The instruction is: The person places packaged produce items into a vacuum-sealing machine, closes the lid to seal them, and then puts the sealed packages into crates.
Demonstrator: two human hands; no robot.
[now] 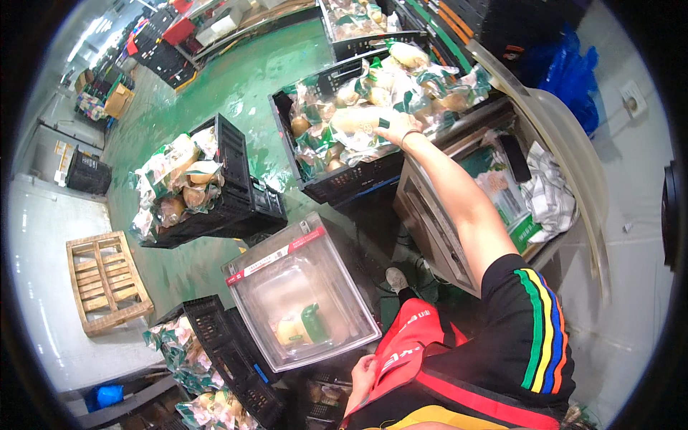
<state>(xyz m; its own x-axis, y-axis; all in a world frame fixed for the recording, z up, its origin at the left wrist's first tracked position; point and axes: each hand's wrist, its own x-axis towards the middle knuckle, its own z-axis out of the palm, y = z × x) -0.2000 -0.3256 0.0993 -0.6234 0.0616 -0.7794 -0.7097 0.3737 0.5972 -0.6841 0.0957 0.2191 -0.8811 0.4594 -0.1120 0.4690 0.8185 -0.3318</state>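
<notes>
My right hand [398, 129] reaches out to a large black plastic crate [349, 180] and grips the end of a plastic produce bag [357, 121] with pale, long contents. Many similar bags with green print fill that crate. My left hand [365, 371] is low, beside the red apron [408, 344] on my body, its fingers curled; whether it holds anything cannot be told. In front of me stands a machine with a closed clear lid [301, 333], probably a vacuum sealer. Under the lid lies a bag with green print [301, 328].
Left of the machine are a black crate heaped with bags [231, 199] and another crate of bags [215, 333]. A wooden pallet [105, 279] leans at the left wall. On the right, a metal machine tray holds a phone [514, 158] and a checked cloth [548, 193] below a raised clear lid [570, 145].
</notes>
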